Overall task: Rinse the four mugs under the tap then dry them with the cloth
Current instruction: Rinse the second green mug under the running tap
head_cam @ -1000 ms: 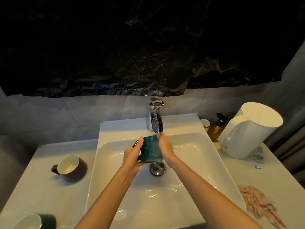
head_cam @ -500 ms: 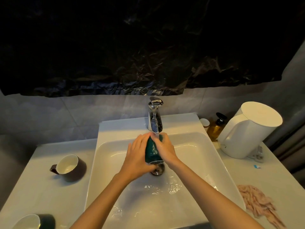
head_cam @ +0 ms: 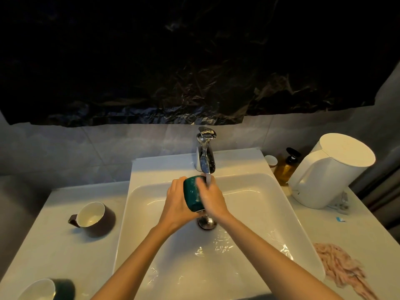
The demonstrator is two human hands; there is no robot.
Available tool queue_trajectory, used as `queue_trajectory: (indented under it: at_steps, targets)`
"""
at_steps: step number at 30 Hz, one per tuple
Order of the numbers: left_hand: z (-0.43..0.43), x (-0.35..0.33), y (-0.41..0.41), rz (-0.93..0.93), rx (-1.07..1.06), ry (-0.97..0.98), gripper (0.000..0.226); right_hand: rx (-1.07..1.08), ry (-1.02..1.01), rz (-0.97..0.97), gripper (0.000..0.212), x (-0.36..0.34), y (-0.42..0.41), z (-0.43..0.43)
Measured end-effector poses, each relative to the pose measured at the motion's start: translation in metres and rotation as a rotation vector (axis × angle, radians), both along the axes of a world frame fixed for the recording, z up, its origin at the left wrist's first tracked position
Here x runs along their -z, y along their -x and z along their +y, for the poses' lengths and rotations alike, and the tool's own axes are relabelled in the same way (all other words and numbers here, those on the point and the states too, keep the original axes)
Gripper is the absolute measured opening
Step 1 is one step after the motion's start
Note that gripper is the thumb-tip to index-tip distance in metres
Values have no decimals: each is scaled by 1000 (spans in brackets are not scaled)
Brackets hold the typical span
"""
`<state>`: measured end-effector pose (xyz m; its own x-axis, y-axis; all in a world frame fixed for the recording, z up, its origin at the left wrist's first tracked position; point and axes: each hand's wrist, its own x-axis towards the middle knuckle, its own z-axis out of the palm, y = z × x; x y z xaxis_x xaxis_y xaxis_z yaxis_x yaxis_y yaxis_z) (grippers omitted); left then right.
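Note:
A green mug (head_cam: 192,194) is held over the white sink (head_cam: 255,204), just below the chrome tap (head_cam: 205,154), which is running. My left hand (head_cam: 176,202) grips the mug from its left side. My right hand (head_cam: 213,198) wraps its right side, and the water stream falls onto this hand. The mug is tipped with its mouth facing down towards me. A dark brown mug (head_cam: 93,216) with a white inside lies tilted on the left counter. Another dark mug (head_cam: 46,289) sits at the bottom left corner. The pink cloth (head_cam: 339,269) lies on the right counter.
A white kettle (head_cam: 331,169) stands at the back right, with an amber pump bottle (head_cam: 285,167) and a small white jar (head_cam: 271,161) beside it. The chrome drain (head_cam: 206,221) sits below the hands. Black plastic sheeting (head_cam: 194,61) covers the wall above.
The mug has been turned between both hands under the stream, from upright to tipped with its mouth down. My left hand slid around its left side.

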<state>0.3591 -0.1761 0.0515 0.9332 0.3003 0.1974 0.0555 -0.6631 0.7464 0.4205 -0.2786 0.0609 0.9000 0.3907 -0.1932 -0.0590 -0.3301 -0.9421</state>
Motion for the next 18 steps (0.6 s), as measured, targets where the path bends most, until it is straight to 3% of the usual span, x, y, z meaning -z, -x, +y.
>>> queue_trajectory:
  at_steps: [2, 3, 6, 9, 11, 13, 18]
  targets:
    - [-4, 0, 0, 13, 23, -35, 87, 7, 173, -242, 38, 5, 5, 2]
    - [-5, 1, 1, 14, 40, -23, 87, 33, 167, -203, 38, 6, -1, 4]
    - [-7, 4, 3, 9, 53, 42, 93, 18, 3, 158, 43, -6, -22, 1]
    - [-7, 6, 6, 5, 4, 230, 101, -41, -222, 544, 46, -8, -20, -14]
    - [-5, 8, 6, 9, 7, 252, 104, -45, -313, 588, 51, -3, -13, -17]
    - [-6, 9, 3, 48, 47, 201, 106, 0, -263, 437, 55, 1, -13, -13]
    - [-15, -1, -5, 123, 86, 5, 100, 111, 128, -60, 36, -3, 3, -4]
